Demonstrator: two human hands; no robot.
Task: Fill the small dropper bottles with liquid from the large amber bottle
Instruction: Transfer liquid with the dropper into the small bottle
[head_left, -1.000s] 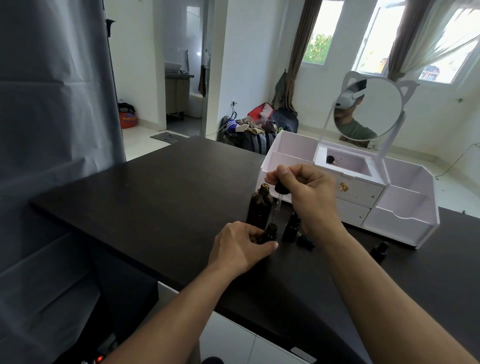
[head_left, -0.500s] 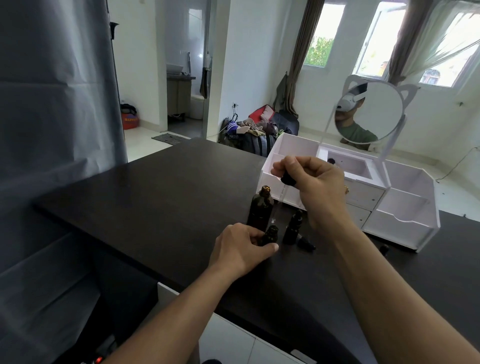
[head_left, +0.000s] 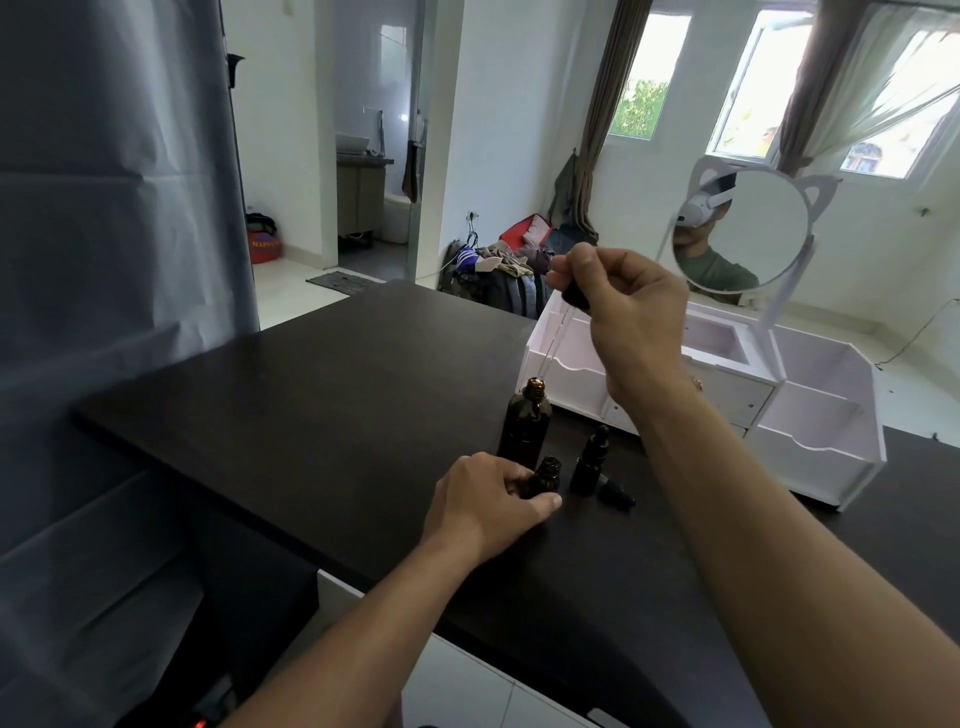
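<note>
There is one view only, from the camera on my head, looking forward and down across the dark desk (head_left: 311, 415). My forearms enter from the near edge, and both hands sit close, mid-frame. The wide lens also takes in the far room, with its windows (head_left: 644, 73) at top right.

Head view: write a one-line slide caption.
Right hand lifts glass dropper above large amber bottle; left hand holds small open bottle.
</note>
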